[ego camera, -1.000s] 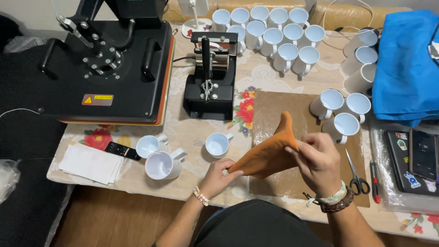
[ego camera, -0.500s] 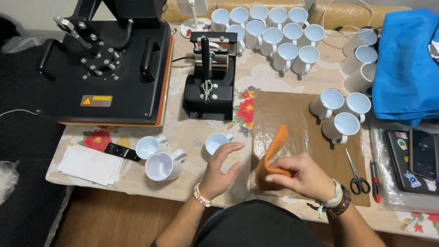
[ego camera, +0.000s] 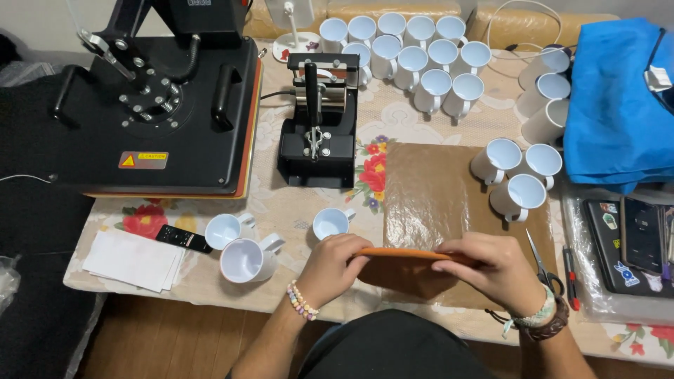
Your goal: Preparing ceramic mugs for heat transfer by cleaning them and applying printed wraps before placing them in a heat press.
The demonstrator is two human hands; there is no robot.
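Observation:
My left hand and my right hand both hold a flat orange sheet, seen edge-on and level, just above the near part of the table. It hangs over the front end of a brown mat covered with clear film. A small white mug stands just beyond my left hand. A black mug press sits behind it.
A large black heat press fills the left side. Several white mugs stand at the back and three at the right. Two mugs, white papers, scissors, blue cloth lie around.
The orange piece was bunched and raised in my right hand; now both hands hold it flat and level over the mat. My left hand came onto it.

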